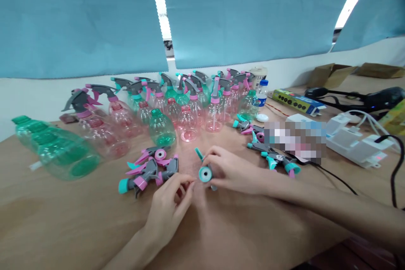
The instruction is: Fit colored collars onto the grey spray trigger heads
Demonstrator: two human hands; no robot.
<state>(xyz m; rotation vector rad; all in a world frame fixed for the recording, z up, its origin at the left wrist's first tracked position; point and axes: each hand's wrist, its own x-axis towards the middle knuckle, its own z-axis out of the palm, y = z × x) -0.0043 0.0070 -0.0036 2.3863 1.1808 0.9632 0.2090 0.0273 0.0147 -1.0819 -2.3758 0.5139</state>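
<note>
My right hand (pixel 229 171) grips a trigger spray head (pixel 205 174) with a teal collar. The collar's open underside, white inside with a dark hole, faces me, and the teal trigger sticks up at the upper left. Close to the collar's left side, my left hand (pixel 169 202) has thumb and fingers pinched together; what they hold, if anything, is too small to make out. Beyond my left hand lies a pile of loose grey, pink and teal spray heads (pixel 148 173). More loose spray heads (pixel 268 154) lie to the right of my right hand.
Behind stand several pink and green bottles, some capped with spray heads, including an open green bottle (pixel 162 128). Green bottles (pixel 66 152) lie at the left. On the right are a phone-like blurred item, a white power strip (pixel 357 143), cables, and a yellow-blue box (pixel 297 102).
</note>
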